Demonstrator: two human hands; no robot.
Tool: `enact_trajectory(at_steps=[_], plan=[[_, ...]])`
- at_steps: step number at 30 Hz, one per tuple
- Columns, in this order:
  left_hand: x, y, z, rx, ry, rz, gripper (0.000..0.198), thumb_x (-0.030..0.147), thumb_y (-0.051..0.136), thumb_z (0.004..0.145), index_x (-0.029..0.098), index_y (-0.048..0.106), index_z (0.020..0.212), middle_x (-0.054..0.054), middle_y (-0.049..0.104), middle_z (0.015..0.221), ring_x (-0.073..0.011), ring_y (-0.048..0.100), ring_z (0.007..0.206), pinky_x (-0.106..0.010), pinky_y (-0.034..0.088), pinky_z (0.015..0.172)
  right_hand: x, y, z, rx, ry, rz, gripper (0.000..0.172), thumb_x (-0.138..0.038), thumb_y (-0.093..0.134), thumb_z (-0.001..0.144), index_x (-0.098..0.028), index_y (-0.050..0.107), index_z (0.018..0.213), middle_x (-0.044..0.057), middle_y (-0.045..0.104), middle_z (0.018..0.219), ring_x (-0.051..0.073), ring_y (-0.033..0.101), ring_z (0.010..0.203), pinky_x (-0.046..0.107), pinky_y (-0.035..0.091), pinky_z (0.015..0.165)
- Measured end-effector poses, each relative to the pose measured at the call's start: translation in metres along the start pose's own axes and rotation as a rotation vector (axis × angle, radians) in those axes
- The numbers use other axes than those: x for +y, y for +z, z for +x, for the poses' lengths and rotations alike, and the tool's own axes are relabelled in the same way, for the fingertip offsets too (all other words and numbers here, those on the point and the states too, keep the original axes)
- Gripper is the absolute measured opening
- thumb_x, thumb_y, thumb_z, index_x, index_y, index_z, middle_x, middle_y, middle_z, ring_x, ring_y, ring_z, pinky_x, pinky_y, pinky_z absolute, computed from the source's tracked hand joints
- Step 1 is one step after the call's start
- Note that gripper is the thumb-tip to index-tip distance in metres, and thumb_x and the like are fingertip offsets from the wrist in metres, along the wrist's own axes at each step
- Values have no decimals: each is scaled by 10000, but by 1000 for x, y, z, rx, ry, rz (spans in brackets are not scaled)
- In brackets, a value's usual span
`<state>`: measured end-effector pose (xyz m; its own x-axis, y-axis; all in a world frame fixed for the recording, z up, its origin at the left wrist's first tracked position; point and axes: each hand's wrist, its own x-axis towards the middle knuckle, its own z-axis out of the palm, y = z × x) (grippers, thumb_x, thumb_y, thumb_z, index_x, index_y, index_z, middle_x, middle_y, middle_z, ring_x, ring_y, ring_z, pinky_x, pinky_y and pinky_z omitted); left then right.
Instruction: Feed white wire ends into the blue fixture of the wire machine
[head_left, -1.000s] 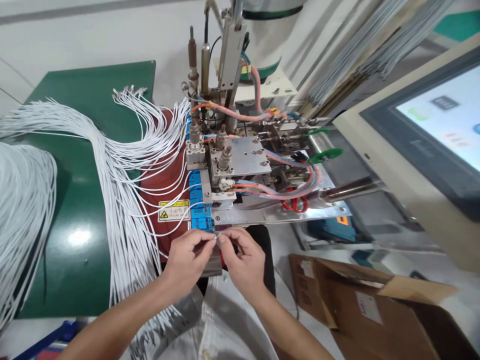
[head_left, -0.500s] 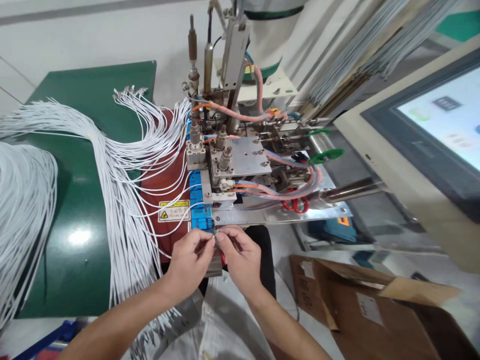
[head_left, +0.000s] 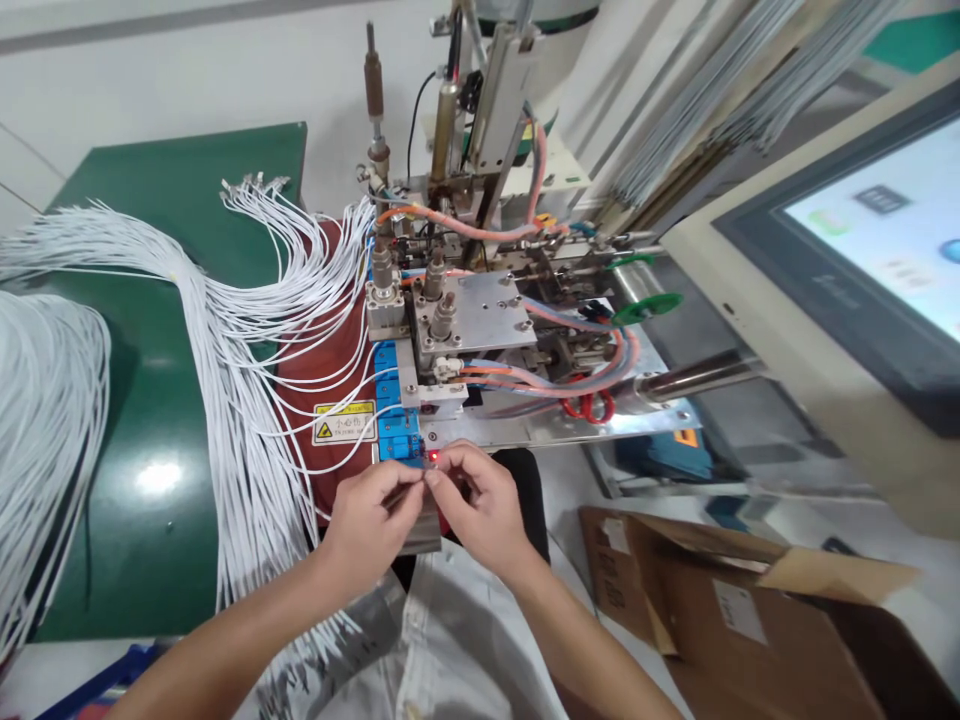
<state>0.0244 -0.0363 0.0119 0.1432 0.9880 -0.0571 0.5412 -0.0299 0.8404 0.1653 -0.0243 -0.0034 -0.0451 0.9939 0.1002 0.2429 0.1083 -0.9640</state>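
Observation:
My left hand (head_left: pixel 379 518) and my right hand (head_left: pixel 480 505) meet fingertip to fingertip at the near end of the machine's blue clamp row (head_left: pixel 391 405). Both are closed in a pinch. Something very small seems to be between them, but the fingers hide it. A red light (head_left: pixel 433 456) glows just beside my right index finger. White cables (head_left: pixel 341 385) run from the blue clamps to a large bundle (head_left: pixel 247 480) left of my hands.
The machine's metal plate (head_left: pixel 487 310) and upright cylinders stand beyond my hands. A green-flanged wire spool (head_left: pixel 637 290) sits to their right. A screen (head_left: pixel 885 230) juts in at right, above a cardboard box (head_left: pixel 757 620). Another cable coil (head_left: pixel 49 430) lies on the green table (head_left: pixel 161 540).
The red light by my right fingers has come on. The tall upright part at the machine's back has shifted right. My hands stay pinched together in nearly the same place.

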Motion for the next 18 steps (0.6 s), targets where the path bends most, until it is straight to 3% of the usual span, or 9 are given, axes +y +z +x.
enact_trajectory(at_steps=[6,8,12,18], plan=[[8,-23,10,-229,67,164,142,156,510,778,187,632,712,33,611,626,-85,523,553,-179,384,529,-5,-14,8,-276,-44,-87,127,-144,536,740,-182,548,619,-17,519,606,113,488,581,223,391,543],[7,-23,11,-217,9,122,131,172,513,777,185,629,717,35,612,619,-86,528,551,-175,386,523,-4,-7,5,-194,-34,-38,137,-162,534,761,-179,563,628,-6,541,619,118,496,592,231,396,553],[1,-12,7,-35,-143,-52,145,258,505,799,167,613,765,17,609,615,-90,528,522,-179,414,509,-2,12,-3,88,33,94,169,-190,536,785,-174,576,622,-1,553,599,120,503,573,235,405,547],[-6,-1,2,36,-228,-193,162,296,530,789,153,607,786,14,592,597,-82,514,470,-189,437,494,3,13,-6,83,62,157,155,-206,524,793,-173,623,678,20,594,664,139,551,635,254,435,599]])
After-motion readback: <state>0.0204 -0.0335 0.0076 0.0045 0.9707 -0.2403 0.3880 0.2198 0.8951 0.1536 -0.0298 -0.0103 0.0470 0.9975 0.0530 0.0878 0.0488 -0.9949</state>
